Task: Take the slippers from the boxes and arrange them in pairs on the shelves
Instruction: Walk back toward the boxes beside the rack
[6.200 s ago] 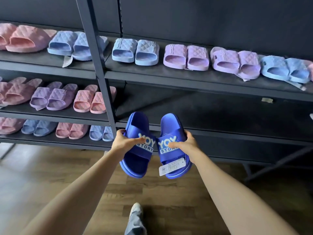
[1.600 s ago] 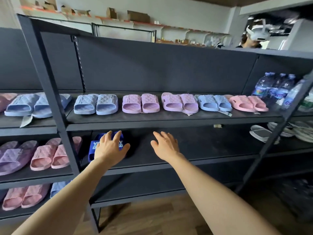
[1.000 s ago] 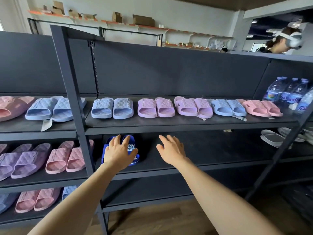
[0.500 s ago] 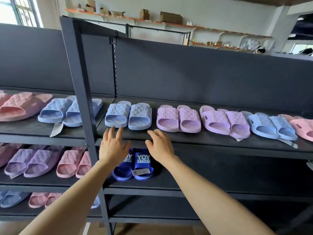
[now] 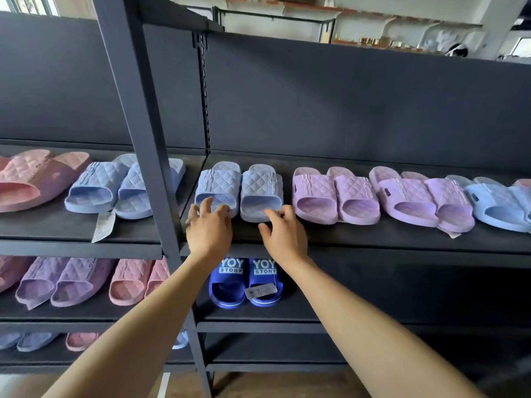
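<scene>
Our left hand (image 5: pixel 209 232) and right hand (image 5: pixel 284 235), fingers (image 5: pixel 206 204) spread, empty, touch the pale slippers (image 5: pixel 260 193): probably light, bendy foam; grip the straps (image 5: pixel 221 179).

The left hand (image 5: pixel 208 234) and right hand (image 5: pixel 283 237), fingers spread, touch the pale blue quilted slippers (image 5: pixel 238 188). Royal blue YOY STORY slippers (image 5: pixel 230 285) sit paired below them.

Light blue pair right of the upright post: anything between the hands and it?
Nothing visible. The left hand and right hand reach the front edges of the light blue pair; the upright post stands left of both, out of the way.
</scene>
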